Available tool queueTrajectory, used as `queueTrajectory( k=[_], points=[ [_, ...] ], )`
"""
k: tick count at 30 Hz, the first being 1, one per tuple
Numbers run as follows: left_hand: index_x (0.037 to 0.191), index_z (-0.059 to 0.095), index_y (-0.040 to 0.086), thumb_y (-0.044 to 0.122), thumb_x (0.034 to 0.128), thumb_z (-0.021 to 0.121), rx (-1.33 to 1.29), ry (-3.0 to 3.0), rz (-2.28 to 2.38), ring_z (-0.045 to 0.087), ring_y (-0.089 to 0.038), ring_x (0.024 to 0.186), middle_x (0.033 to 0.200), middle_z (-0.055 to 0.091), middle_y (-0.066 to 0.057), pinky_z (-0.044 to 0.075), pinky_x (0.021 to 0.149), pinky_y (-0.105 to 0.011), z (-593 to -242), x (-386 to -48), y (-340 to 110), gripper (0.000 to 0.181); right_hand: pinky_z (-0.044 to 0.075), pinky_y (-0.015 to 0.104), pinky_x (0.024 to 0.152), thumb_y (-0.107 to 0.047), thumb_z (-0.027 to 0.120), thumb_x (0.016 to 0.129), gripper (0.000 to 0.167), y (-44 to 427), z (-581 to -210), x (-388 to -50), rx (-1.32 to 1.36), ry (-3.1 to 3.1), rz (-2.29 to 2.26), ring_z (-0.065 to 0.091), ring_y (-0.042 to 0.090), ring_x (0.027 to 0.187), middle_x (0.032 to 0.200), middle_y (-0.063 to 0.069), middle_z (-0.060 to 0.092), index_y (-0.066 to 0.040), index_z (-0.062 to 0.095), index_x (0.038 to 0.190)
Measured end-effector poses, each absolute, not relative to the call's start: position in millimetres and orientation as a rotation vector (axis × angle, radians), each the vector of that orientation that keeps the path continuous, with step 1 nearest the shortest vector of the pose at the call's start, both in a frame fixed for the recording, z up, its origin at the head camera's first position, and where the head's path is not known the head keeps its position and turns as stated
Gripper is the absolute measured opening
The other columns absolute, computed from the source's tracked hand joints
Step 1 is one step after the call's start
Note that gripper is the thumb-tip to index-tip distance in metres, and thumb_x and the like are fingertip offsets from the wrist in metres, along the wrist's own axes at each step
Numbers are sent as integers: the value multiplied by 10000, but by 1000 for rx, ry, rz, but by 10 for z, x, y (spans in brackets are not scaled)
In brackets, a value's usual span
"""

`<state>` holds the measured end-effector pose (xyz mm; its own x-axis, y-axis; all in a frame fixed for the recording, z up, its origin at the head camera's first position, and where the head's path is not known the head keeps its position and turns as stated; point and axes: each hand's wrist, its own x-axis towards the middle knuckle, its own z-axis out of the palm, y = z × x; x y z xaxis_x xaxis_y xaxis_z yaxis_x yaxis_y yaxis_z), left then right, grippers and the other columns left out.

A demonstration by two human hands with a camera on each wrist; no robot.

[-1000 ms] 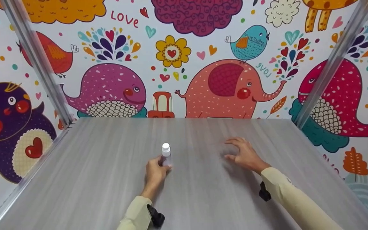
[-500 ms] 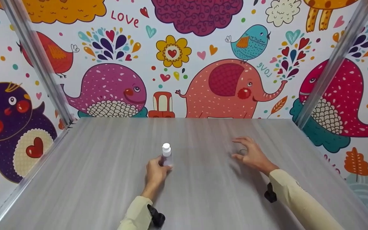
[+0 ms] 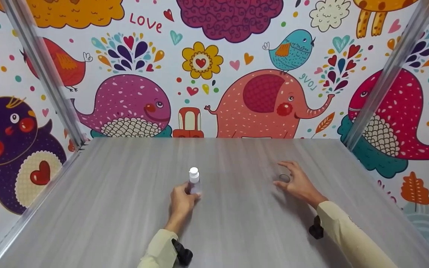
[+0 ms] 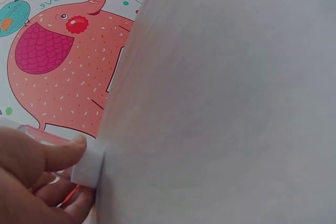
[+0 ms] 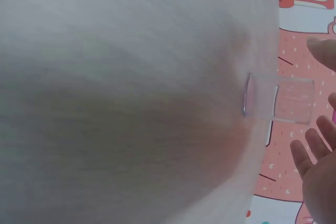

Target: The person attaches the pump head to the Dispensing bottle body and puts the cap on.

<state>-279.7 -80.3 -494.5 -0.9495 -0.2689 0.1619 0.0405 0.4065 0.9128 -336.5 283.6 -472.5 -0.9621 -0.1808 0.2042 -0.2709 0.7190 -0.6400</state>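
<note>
1. Between the parted thumb and fingers of the right grip (image 3: 301, 187), apparently untouched, a clear cup (image 5: 292, 99) stands upright on the surface (image 3: 229, 227).
2. Well to its left, the left grip (image 3: 181, 201) clasps an upright white-capped bottle (image 3: 194, 179).

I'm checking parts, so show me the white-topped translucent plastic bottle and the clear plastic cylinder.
White-topped translucent plastic bottle (image 3: 194, 179): head view, white collar.
Clear plastic cylinder (image 5: 281, 98): right wrist view, side wall.

Readable text: red "LOVE" (image 3: 145, 23) upper left on the patterned wall (image 3: 233, 52), plus small teal mirrored "LOVE" (image 3: 308, 82) on same wall beside the printed elephant (image 3: 259, 121), latter also in left wrist view.
</note>
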Motion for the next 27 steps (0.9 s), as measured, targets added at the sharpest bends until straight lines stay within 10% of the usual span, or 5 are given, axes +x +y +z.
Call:
queueTrajectory(
  k=[27],
  points=[
    [1017,733,-23,-6,771,775,225,-2410,-1545,705,-318,954,1022,750,-229,532,869,-496,-4954,-2793,-802,251,354,604,1120,-328,761,879,809,2952,-4929,-3281,224,-2813,1288,434,427,1370,1489,225,436,-20,360,1510]
  ],
)
